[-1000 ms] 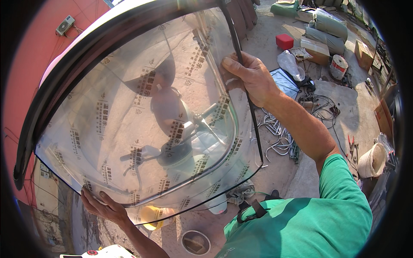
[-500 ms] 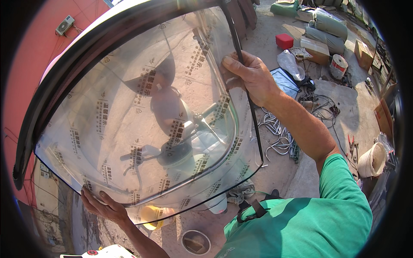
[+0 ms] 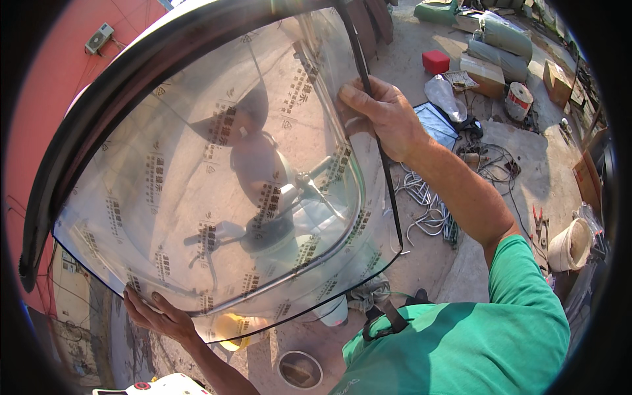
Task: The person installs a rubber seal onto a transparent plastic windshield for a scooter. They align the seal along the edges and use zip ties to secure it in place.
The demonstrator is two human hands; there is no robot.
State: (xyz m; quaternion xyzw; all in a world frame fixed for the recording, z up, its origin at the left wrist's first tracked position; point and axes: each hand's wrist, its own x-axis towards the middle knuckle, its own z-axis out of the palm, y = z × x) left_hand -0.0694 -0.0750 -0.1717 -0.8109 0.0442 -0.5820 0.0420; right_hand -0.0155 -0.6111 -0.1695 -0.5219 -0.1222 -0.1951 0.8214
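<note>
Concrete yard (image 3: 454, 276): clear panel (image 3: 181, 194) held at two edges

One round tub (image 3: 320, 371) is showing brownish contents, unidentifiable; a yellow bucket (image 3: 233, 346) is showing behind the panel's lower edge. A whitish bucket (image 3: 561, 255) is tilting at far right. The right hand (image 3: 387, 120) is pinching the black edging (image 3: 392, 201), thumb on the near face; the left hand (image 3: 160, 318) is grasping the lower edge, the panel spanning between. A thick black strip (image 3: 72, 141) is arching along the upper left.

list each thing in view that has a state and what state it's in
clear panel, held at its edges, printed marks across it
right hand, closed on the panel's right edge
left hand, at the panel's lower-left edge, grip unclear
plastic bag, crumpled
cables, loosely tangled
white bucket, open
</note>
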